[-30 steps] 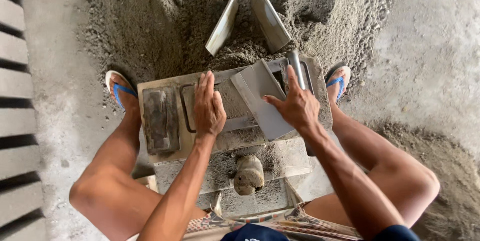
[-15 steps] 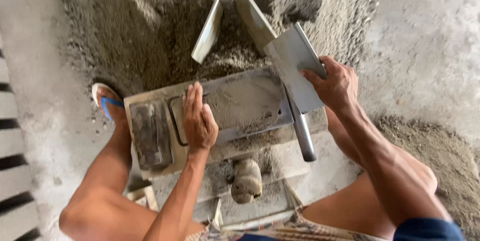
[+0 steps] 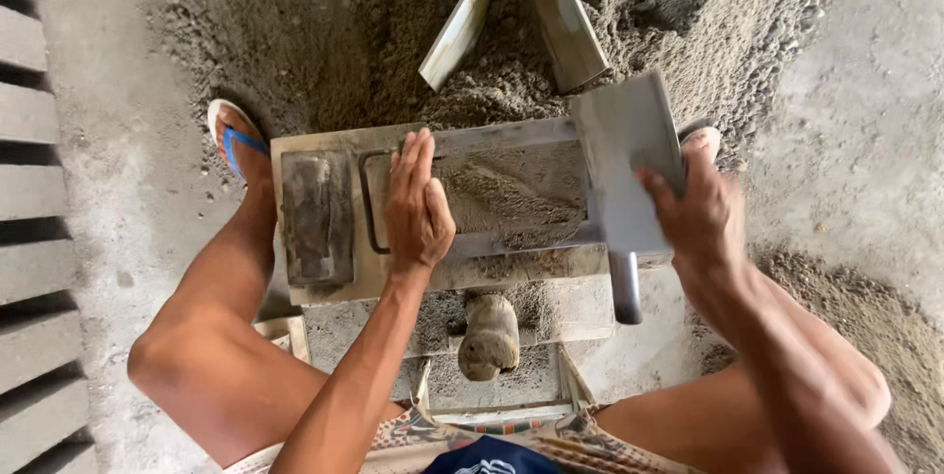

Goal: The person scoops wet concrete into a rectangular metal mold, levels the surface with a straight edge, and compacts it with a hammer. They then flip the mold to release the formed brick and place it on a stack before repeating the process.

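Since the earlier frame, the flat metal plate point(image 3: 627, 159) has been swung down over the mould's point(image 3: 442, 204) right end, gripped by the right hand point(image 3: 700, 213). The left hand point(image 3: 418, 204) is laid flat, fingers open, on the mould's sand-filled cavity point(image 3: 511, 189).

Left hand point(image 3: 418, 208): lies flat, fingers point(image 3: 411, 157) together and pointing away, on the damp mix in the metal brick mould point(image 3: 462, 204).
Right hand point(image 3: 700, 213): grips a flat grey plate point(image 3: 624, 159) by its right edge, tilted over the mould's right end.
Handle point(image 3: 625, 287): a metal bar jutting toward the person, just left of the right hand.
Beyond the fingers: a sand-cement heap point(image 3: 324, 31) with two plates point(image 3: 565, 17) stuck upright in it.
Left of the left hand: a dark block point(image 3: 315, 216) in the mould frame.
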